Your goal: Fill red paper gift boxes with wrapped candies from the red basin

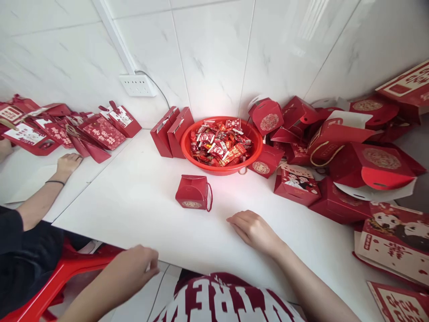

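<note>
A small red gift box (191,192) with a gold round emblem and a rope handle on its right side stands on the white table (134,197). To the right of this box and nearer to me, my right hand (253,229) rests on the tabletop, its fingers laid flat together and holding nothing visible. My left hand (142,264) is by the front table edge, loosely curled, with no object seen in it. Neither hand touches the gift box. Behind the box is a red plastic basin (221,169) full of wrapped candies (221,143).
Two upright red boxes (179,132) flank the basin. Many red gift boxes (378,165) are piled at right, with printed bags (398,241) in front. At left, another person's hand (69,164) lies near more red boxes (103,132). A red stool (67,264) stands below.
</note>
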A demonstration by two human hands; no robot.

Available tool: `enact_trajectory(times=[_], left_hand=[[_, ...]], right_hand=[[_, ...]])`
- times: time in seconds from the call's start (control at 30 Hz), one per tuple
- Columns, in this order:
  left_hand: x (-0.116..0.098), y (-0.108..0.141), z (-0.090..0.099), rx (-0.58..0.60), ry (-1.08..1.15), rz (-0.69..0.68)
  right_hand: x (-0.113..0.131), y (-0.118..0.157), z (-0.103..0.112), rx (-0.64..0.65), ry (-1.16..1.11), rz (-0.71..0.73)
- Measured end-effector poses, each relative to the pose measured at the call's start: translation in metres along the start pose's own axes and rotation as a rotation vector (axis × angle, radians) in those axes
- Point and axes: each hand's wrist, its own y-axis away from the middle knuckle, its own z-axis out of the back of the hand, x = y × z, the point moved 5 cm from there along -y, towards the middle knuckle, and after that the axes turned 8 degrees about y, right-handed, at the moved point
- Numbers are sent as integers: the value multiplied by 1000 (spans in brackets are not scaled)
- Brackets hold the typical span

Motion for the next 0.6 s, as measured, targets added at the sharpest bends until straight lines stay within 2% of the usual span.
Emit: enact_trajectory(times=[0.03, 0.07, 0.13, 0.2, 0.23, 0.3, 0.37, 0.43, 0.53, 0.6], left_hand=[[-14, -11, 16, -46, -28, -29], [-30, -22, 32, -146, -28, -47], [-67, -39, 60, -449, 32, -171], [-102, -55, 67, -639, 10, -370], [-114, -64, 64, -690, -29, -429], [-125, -86, 54, -732, -107, -455], [-122, -109, 43, -699, -148, -427], [-110, -127, 38, -647, -163, -383], [-78, -141, 43, -637, -157, -274], [-47, -146, 52, -644, -143, -176]], right_hand=[[1, -1, 0, -3, -6, -1], [1, -2, -1, -6, -11, 0], [2, -4, -2, -7, -15, -1], [1, -6, -3, -5, -13, -4], [1, -6, -3, -5, -10, -5], [-1, -7, -3, -9, -9, -10], [-2, -6, -2, -19, -12, -17], [-5, -5, -2, -28, -16, -32], [-7, -3, -3, -31, -26, -57], [-8, -3, -3, -27, -30, -67]])
